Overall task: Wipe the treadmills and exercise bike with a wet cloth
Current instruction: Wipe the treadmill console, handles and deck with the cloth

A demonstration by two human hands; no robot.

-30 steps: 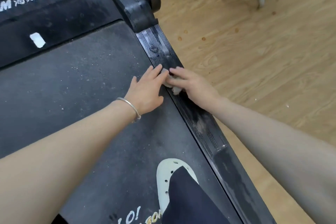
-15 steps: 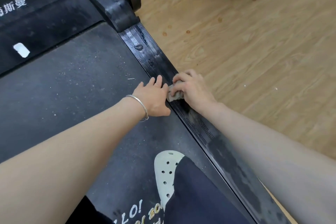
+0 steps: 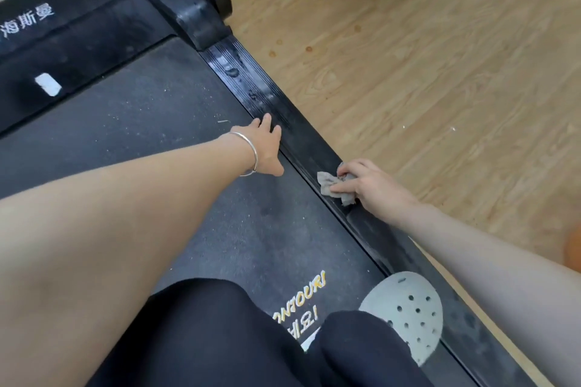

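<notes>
Gripping cloth point(image 3: 333, 187), right hand point(image 3: 369, 184) has slid back along side rail point(image 3: 292, 122); left hand point(image 3: 267, 148) stays flat, fingers spread.

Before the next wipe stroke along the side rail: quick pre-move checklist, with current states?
1. Cloth in grip: ok, the right hand pinches it, bunched up.
2. Cloth on the side rail: ok, it lies on the rail by the belt edge.
3. Left hand out of the stroke path: not ok, its fingertips lie on the rail ahead of the cloth.
4. Rail ahead needs wiping: ok, smears and wet marks show further up.
5. Cloth wet enough: cannot tell.
6. Shoe off the rail behind: not ok, it sits at the rail edge.
</notes>
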